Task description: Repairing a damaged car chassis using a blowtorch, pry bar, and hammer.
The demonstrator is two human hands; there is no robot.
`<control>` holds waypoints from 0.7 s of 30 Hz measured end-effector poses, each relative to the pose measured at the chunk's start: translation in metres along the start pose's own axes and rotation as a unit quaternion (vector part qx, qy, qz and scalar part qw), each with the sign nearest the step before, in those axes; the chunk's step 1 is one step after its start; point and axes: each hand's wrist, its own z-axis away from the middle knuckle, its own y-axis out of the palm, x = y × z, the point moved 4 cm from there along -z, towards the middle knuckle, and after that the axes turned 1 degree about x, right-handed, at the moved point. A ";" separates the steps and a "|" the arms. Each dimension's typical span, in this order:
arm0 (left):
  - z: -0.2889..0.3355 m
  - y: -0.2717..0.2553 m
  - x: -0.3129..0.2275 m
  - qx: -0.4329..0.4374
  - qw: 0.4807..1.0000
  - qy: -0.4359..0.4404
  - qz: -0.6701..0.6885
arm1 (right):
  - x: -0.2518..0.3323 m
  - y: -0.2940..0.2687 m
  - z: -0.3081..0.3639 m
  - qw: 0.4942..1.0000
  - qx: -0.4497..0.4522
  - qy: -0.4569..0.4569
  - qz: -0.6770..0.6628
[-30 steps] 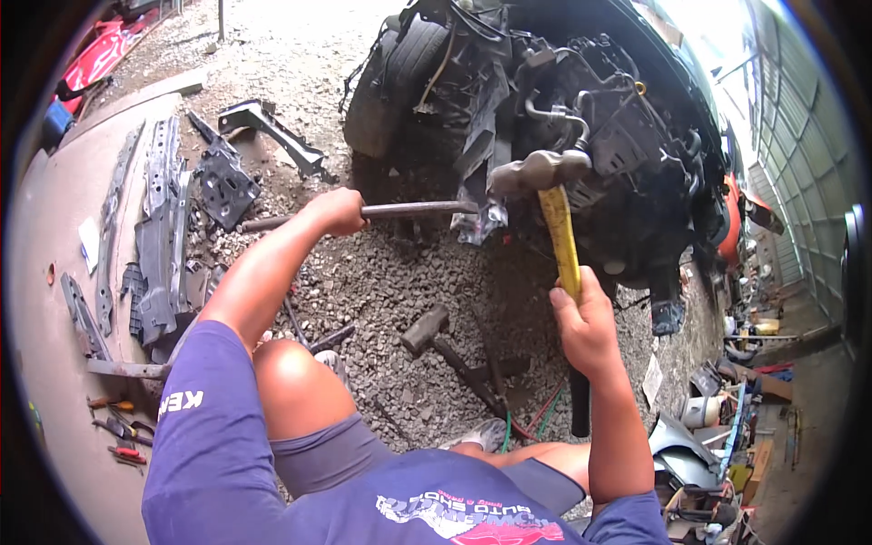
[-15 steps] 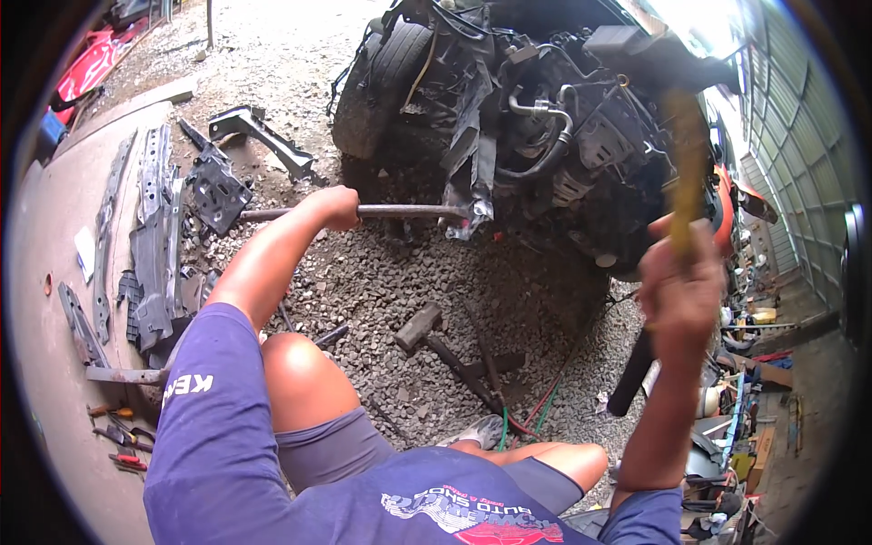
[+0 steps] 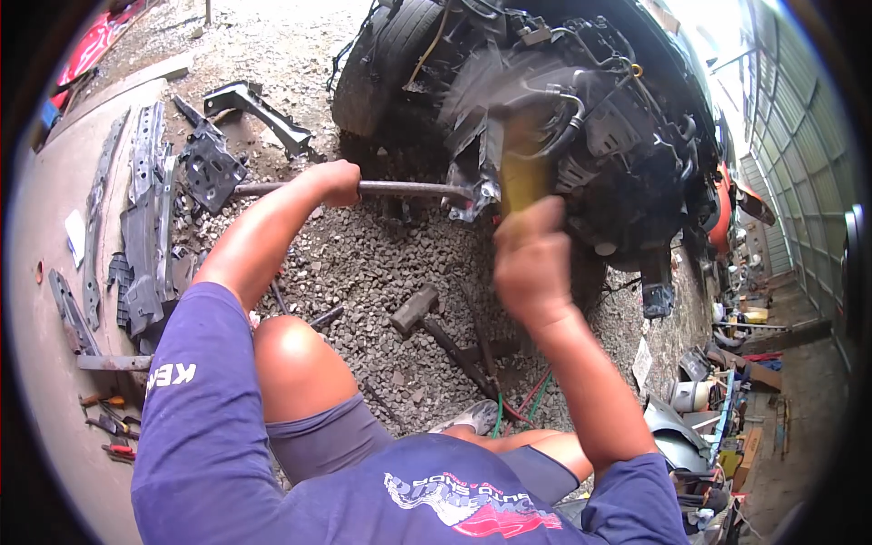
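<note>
My left hand [image 3: 338, 183] is closed around a long metal bar [image 3: 409, 189]. The bar's far end rests against the crumpled metal rail end [image 3: 487, 193] at the front of a stripped car [image 3: 618, 173]. My right hand [image 3: 534, 268], smeared by motion, grips a yellow-handled hammer [image 3: 525, 177]. Its blurred dark head is over the rail, and I cannot tell whether it touches. On the gravel between my knees and the car lies another hammer [image 3: 414, 311] with a blocky head and dark handle.
A car tyre [image 3: 391, 68] stands left of the rail. Removed metal body parts [image 3: 145, 218] lie on the concrete at left, near several hand tools [image 3: 113, 425]. Red and green hoses [image 3: 536, 400] cross the gravel. Assorted parts [image 3: 690, 427] pile up along the right.
My right hand has swung left and inward with the hammer, from the right side to over the rail. The left hand keeps its hold on the bar, almost in place.
</note>
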 end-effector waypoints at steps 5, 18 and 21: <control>0.001 0.004 0.038 -0.071 0.982 -0.046 0.171 | -0.051 -0.015 0.046 0.966 0.199 0.044 -0.158; 0.015 -0.017 -0.016 -0.036 0.997 0.036 0.062 | -0.050 -0.087 0.090 0.897 0.098 0.155 -0.402; 0.015 -0.019 -0.023 -0.043 0.998 0.042 0.021 | -0.050 -0.093 0.090 0.888 0.088 0.154 -0.424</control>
